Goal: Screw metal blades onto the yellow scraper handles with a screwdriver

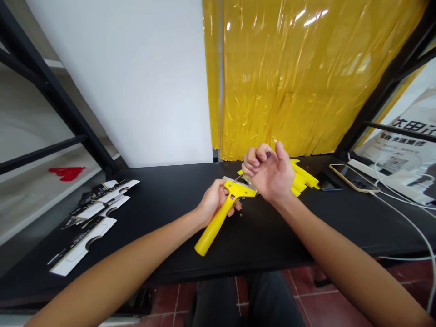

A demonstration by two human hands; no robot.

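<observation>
Above the black tabletop (pixel 163 186), a yellow plastic scraper with a flared head (pixel 218 221) is grasped by the left hand (pixel 211 203), its handle slanted toward the near edge. A slim tool with a dark purple end (pixel 268 154) is gripped in the right hand's (pixel 270 175) curled fingers, beside the scraper's head.

I read "太田" on the white bag (pixel 398 150), probably "快速维修" beneath; lettering on the cards (pixel 78 252) is illegible.
</observation>
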